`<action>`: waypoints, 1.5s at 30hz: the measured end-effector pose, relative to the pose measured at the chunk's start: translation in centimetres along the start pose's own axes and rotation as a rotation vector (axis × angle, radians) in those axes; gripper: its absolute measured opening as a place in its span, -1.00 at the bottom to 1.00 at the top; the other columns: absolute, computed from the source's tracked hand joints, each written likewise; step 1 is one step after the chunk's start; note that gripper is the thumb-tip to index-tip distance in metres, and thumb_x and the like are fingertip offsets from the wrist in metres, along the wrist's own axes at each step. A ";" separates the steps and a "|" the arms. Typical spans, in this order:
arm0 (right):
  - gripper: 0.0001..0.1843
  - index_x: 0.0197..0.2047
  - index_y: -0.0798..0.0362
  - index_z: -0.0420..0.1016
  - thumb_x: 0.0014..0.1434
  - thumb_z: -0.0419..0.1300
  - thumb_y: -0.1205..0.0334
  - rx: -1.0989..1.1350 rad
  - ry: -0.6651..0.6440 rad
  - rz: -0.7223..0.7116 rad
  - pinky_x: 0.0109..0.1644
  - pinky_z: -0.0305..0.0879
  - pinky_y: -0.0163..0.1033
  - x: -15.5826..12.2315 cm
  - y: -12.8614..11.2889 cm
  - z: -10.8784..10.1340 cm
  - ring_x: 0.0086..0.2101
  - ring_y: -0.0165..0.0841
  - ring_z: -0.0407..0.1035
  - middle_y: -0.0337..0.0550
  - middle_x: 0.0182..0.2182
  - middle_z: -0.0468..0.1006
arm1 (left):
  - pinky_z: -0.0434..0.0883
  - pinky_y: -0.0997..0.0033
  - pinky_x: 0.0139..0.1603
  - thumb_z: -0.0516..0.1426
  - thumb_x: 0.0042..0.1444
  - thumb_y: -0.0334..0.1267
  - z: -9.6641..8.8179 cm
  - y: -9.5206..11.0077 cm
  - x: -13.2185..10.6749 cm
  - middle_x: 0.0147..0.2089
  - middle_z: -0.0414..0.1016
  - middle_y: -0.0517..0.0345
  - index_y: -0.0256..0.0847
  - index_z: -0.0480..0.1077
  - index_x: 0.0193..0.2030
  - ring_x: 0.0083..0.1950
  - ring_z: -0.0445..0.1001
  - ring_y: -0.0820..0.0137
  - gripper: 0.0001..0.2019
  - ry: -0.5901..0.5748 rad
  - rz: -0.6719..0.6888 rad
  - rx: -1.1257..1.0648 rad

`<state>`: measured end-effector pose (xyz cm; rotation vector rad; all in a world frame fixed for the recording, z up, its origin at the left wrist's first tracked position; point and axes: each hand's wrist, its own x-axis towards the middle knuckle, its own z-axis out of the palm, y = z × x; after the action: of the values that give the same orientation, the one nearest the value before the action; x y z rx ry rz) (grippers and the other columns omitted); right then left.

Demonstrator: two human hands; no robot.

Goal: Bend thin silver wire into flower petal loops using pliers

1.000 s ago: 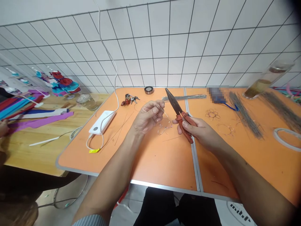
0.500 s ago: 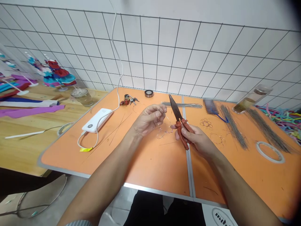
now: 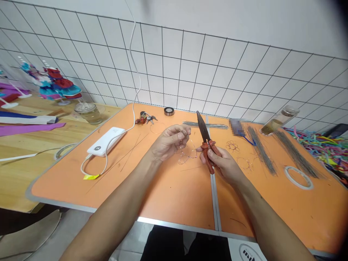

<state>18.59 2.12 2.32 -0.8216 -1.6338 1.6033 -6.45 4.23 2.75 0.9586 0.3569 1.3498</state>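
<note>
Near the middle of the orange table, my left hand [image 3: 171, 142] is closed on a thin wire bent into loops [image 3: 190, 156], which hangs down from the fingers. Part of the wire is hidden behind the fingertips. To its right, my right hand [image 3: 221, 159] grips long-nose pliers [image 3: 207, 145] by their red handles, with the dark jaws pointing up and away. The jaws look closed and stand apart from the wire. A flower-shaped wire piece [image 3: 232, 146] and a fainter wire ring [image 3: 244, 164] lie on the table beyond the right hand.
Wire bundles [image 3: 205, 125] lie at the back and right [image 3: 262, 150]. A tape ring [image 3: 298, 177] and a glass bottle [image 3: 280, 120] are at the right. A white power bank [image 3: 106, 141] with its cable, keys [image 3: 146, 118] and a dark tape roll [image 3: 169, 111] sit left and back.
The view has shifted slightly, so most table items appear a little further left. Both hands keep their holds on the wire and the pliers.
</note>
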 end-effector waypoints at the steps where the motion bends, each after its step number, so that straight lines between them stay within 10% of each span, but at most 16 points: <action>1: -0.58 0.11 -0.01 0.54 0.51 0.25 -0.20 0.006 0.009 -0.008 -0.37 0.14 -0.15 0.0 -0.1 0.0 -0.56 -0.44 0.23 -0.22 -0.25 0.56 | 0.35 0.56 -0.46 0.60 -0.03 -0.18 0.1 0.0 0.0 -0.12 0.53 0.11 -0.21 0.64 -0.33 -0.39 0.43 0.57 -0.71 -0.002 -0.001 -0.001; 28: -0.47 0.13 -0.02 0.59 0.30 0.39 -0.22 -0.014 0.506 -0.224 -0.33 0.32 -0.20 0.8 -0.4 -0.9 -0.39 -0.34 0.29 -0.12 -0.22 0.60 | 0.39 0.53 -0.43 0.54 0.08 -0.19 1.0 0.0 -1.0 -0.11 0.53 0.06 -0.12 0.73 -0.31 -0.38 0.44 0.54 -0.86 -0.101 -0.035 0.007; 45: -0.51 0.12 -0.06 0.56 0.35 0.35 -0.24 0.032 0.491 -0.272 -0.45 0.25 -0.23 0.8 0.4 -0.9 -0.25 -0.25 0.41 -0.08 -0.20 0.57 | 0.40 0.55 -0.42 0.54 0.07 -0.17 1.2 0.3 -1.1 -0.11 0.52 0.07 -0.11 0.73 -0.31 -0.34 0.44 0.53 -0.85 -0.098 -0.045 0.008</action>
<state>18.87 3.32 1.98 -0.8528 -1.2975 1.1261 -6.03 2.77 3.33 1.0144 0.3076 1.2564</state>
